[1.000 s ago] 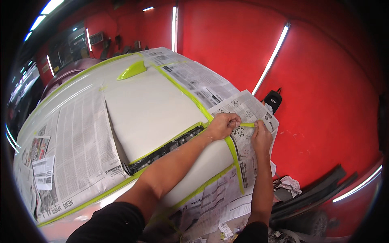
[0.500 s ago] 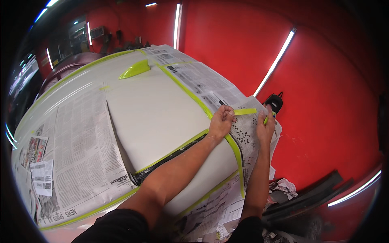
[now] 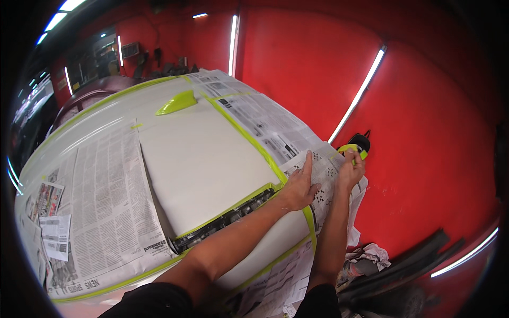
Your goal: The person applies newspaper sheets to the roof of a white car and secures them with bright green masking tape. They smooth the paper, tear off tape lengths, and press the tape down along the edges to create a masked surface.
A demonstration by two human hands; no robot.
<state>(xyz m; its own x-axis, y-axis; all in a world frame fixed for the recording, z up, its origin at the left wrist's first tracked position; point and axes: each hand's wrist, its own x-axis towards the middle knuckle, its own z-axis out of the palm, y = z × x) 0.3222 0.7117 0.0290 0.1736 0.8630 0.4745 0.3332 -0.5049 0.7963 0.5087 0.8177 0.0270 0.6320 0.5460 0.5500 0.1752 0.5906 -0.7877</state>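
Lime-yellow tape roll (image 3: 362, 152) in the right hand (image 3: 350, 170)

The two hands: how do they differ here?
The left hand is opened out, pointing across the newspaper; the right hand is curled. The left hand holds nothing visible; the right hand grips yellow-green tape. Both are bare.

At right, the right hand (image 3: 351, 169) covers part of a yellow-green tape roll (image 3: 362, 151), itself partly hiding a black object (image 3: 362, 140). At center, the left forearm (image 3: 233, 241) blocks a stretch of dark channel (image 3: 228, 223). Black sleeves (image 3: 156, 302) run off the bottom edge. Newspaper (image 3: 108, 196) body text at left is too small to read; upper left, a white roof (image 3: 212, 159) partly hides a maroon car (image 3: 112, 84).
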